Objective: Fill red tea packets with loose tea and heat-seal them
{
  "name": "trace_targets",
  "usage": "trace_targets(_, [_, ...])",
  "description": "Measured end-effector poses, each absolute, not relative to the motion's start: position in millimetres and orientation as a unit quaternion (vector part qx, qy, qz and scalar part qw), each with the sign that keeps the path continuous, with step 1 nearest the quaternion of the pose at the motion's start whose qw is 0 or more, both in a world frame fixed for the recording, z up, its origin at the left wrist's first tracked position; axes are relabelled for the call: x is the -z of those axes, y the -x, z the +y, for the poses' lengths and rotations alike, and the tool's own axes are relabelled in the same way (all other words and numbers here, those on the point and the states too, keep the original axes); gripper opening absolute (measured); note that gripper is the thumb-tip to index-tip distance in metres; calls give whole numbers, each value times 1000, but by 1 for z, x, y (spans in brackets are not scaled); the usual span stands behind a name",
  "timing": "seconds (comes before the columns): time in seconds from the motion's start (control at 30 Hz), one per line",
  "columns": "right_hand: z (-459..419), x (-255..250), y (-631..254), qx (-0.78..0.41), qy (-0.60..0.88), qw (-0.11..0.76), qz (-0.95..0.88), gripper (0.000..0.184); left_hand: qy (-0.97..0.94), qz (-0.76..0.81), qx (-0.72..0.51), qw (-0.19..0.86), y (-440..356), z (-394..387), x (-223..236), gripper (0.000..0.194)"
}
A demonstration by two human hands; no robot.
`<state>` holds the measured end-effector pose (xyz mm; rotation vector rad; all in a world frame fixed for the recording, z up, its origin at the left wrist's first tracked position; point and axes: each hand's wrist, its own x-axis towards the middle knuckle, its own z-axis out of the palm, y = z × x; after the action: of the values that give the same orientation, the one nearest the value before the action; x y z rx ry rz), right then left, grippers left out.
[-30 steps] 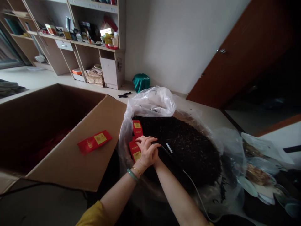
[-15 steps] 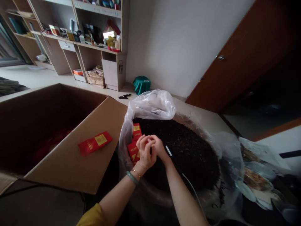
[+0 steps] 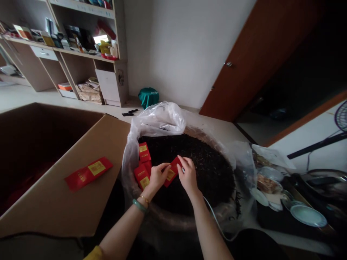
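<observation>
My left hand (image 3: 156, 176) and my right hand (image 3: 187, 174) both pinch a small red packet (image 3: 171, 172) with a yellow label, held over a big clear plastic bag (image 3: 159, 121) full of dark loose tea leaves (image 3: 206, 162). The left hand grips its lower end, the right its upper end. Several more red packets (image 3: 143, 162) lie on the leaves at the bag's left side, just beside my left hand. Another red packet (image 3: 88, 172) rests on the flap of an open cardboard box (image 3: 54, 202) to the left.
A thin white cable (image 3: 214, 220) runs under my right forearm. Plates and bowls (image 3: 307, 215) crowd the right. A wooden shelf unit (image 3: 81, 54), a green bag (image 3: 148, 96) and a brown door (image 3: 244, 61) stand behind.
My hands, clasped together over the packets earlier, have drawn apart and now hold one red packet stretched between them. The view has shifted to the right.
</observation>
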<state>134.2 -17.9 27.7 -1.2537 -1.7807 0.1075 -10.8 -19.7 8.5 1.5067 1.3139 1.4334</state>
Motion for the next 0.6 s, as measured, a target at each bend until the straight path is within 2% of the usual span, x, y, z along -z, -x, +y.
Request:
trace_targets(0.2, [-19,-13,-127,66,472,488,-731,39,-566,490,-566,345,11,-17,-8,24])
trace_targets(0.5, [-24,-8,-122,25,489,547,-679,31,-557,493,-578,336,12,-18,-12,23])
trace_targets(0.6, [-27,-8,-121,-13,508,565,-650,34,-560,493,-576,334,11,-18,-11,22])
